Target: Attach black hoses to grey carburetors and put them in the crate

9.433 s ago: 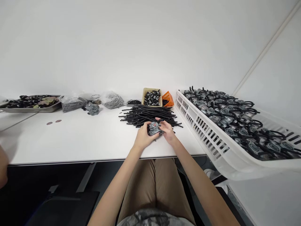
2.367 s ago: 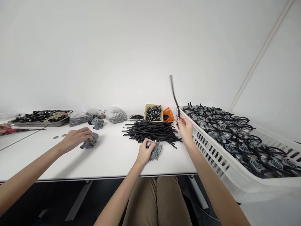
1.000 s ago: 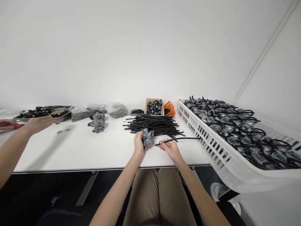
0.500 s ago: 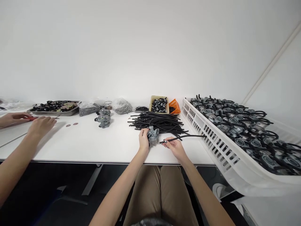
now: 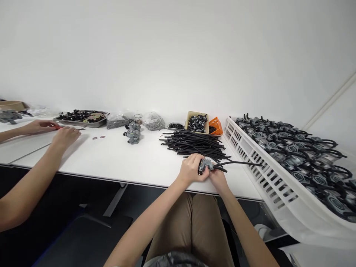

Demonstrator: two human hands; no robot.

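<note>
A small grey metal carburetor (image 5: 206, 164) is tilted on its side, just above the front of the white table. My left hand (image 5: 191, 170) is closed around its left end. Close against the other end is my right hand (image 5: 218, 180), curled at the near end of a thin black rubber hose (image 5: 241, 162); its fingertips are largely hidden behind the carburetor and hose. The hose runs rightward toward the crate, and a short black piece also sticks out there. Whether the hose is seated on the carburetor I cannot tell. Beyond my hands lies a pile of black hoses (image 5: 194, 144).
A white crate (image 5: 274, 176) full of carburetors with hoses stands at right. Behind the pile are a beige bin (image 5: 190, 128) and an orange basket (image 5: 218, 129). Other carburetors (image 5: 132, 136) stand left, near plastic bags and a metal tray (image 5: 97, 124). A co-worker's hands (image 5: 65, 137) hold a red-handled tool.
The carburetor has turned onto its side, and my hands have come together around it, with the hose end brought against it. My view has shifted left.
</note>
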